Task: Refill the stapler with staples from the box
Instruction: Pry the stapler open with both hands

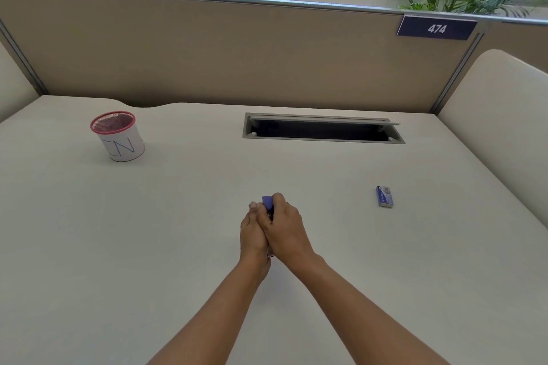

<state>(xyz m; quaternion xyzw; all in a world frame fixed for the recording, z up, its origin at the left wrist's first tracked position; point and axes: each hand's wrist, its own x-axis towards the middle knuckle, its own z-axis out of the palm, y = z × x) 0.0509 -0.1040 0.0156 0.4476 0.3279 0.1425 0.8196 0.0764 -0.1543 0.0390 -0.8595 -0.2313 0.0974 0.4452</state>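
A small purple stapler [267, 202] is held between both hands over the middle of the desk; only its purple tip and a dark sliver show. My left hand [252, 232] grips it from the left, and my right hand [284, 228] wraps over it from the right. Whether the stapler is open or closed is hidden by the fingers. The small blue and white staple box [385, 196] lies on the desk well to the right of my hands, untouched.
A pink mesh cup [118, 136] with a white paper label stands at the back left. An open cable hatch [323, 129] is set into the desk [178, 216] behind my hands. A beige partition [237, 53] closes the back; cushioned panels flank both sides.
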